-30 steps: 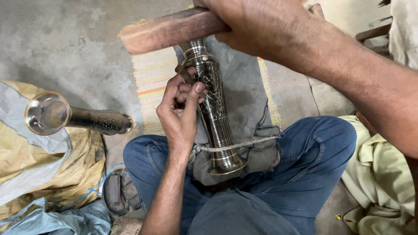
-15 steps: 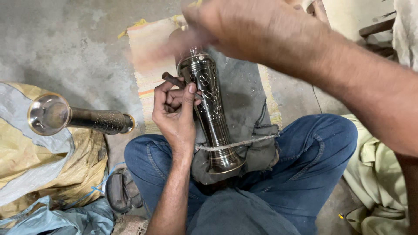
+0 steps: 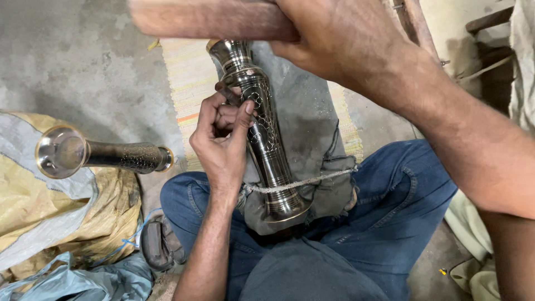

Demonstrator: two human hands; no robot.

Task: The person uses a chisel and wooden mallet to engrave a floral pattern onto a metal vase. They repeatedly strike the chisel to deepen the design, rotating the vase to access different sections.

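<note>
Gripping a wooden mallet in closed fingers, the right hand hovers just above the far end of an engraved metal vase. The vase lies on grey cloth over the lap, long axis running near to far, tied by string. The left hand pinches a small punch against its left side. Another vase rests on sacking at left.

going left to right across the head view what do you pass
metal vase lying on yellow sacks → left hand → upright engraved metal vase → right hand gripping a wooden mallet → pale cloth at the right edge
</note>
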